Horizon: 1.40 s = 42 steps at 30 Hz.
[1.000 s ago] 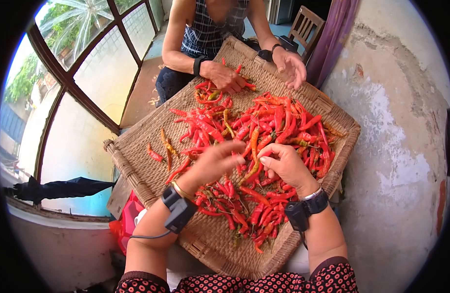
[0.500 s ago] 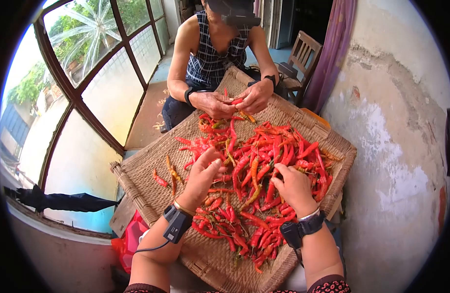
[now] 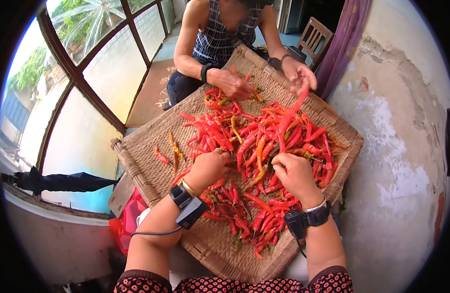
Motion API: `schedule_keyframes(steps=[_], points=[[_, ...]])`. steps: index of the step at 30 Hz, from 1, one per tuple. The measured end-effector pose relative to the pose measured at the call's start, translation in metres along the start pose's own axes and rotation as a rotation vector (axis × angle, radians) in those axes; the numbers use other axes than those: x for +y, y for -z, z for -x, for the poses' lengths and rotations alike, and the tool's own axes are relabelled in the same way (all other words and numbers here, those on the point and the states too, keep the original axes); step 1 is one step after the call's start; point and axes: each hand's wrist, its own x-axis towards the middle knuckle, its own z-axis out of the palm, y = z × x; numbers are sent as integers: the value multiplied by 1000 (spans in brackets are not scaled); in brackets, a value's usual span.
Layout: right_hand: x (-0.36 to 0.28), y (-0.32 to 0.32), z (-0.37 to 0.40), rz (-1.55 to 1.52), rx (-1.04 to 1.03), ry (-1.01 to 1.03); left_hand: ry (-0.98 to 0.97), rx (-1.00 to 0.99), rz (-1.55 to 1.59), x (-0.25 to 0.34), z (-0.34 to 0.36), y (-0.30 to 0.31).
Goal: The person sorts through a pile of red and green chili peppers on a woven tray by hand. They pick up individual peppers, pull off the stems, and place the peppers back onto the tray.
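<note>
Red chili peppers [image 3: 254, 141] lie heaped on a woven tray [image 3: 146, 146], with a few orange and yellowish ones among them. My left hand [image 3: 209, 169] is closed low over the left part of the heap, its fingertips pointing inward; whatever they grip is hidden. On the right side of the heap my right hand [image 3: 297, 177] has its fingers curled and thumb tucked in, near a long red chili [image 3: 282, 139] that rises beside the knuckles. I cannot make out what the right fingers hold. Bands with small boxes are on both my wrists.
Across the tray sits a person [image 3: 222, 44], one hand [image 3: 237, 87] over the far chilies and the other hand [image 3: 300, 73] open above a blurred red streak. Windows [image 3: 103, 73] and a folded black umbrella [image 3: 63, 186] are left; a worn wall [image 3: 386, 146] is right.
Both my hands have lowered and closed onto the heap. The other person's hands have separated: one reaches down to the chilies, the other opens to the right. The view has shifted slightly.
</note>
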Motion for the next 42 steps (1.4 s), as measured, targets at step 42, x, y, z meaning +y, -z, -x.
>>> schedule_keyframes(steps=[42], points=[[17, -9, 1, -659, -160, -272, 254, 91, 1278, -5, -12, 28]])
